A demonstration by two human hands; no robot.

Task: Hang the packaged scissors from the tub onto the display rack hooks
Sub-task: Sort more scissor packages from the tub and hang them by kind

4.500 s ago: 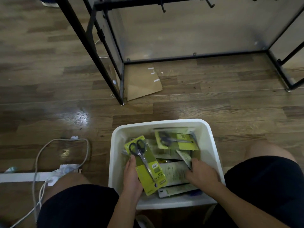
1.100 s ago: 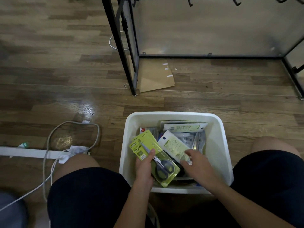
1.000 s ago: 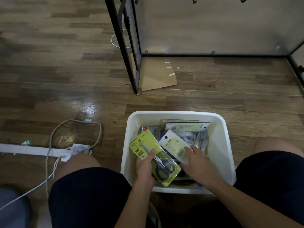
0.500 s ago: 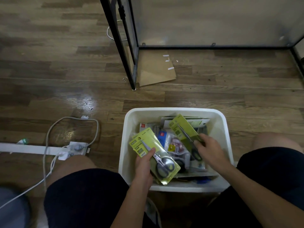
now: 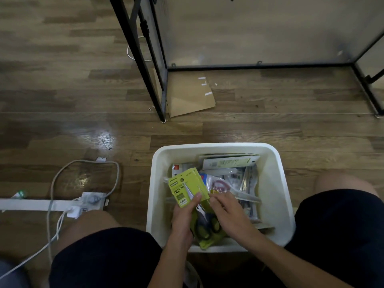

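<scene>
Over tub (image 5: 276, 183): left hand (image 5: 184, 217) grips yellow scissors pack (image 5: 187, 190); right hand (image 5: 228, 213) pinches its edge

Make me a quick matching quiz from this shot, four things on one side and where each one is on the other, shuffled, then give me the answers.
Things:
1. yellow-green scissors pack
2. white tub
3. brown cardboard sheet
4. white cable

Places:
A. looped on the floor, left of the tub
B. on the floor between the person's knees
C. flat on the floor at the foot of the black rack
D. gripped in the left hand, with the right hand at its edge

Pairs: 1-D, 2-B, 3-C, 4-A
</scene>
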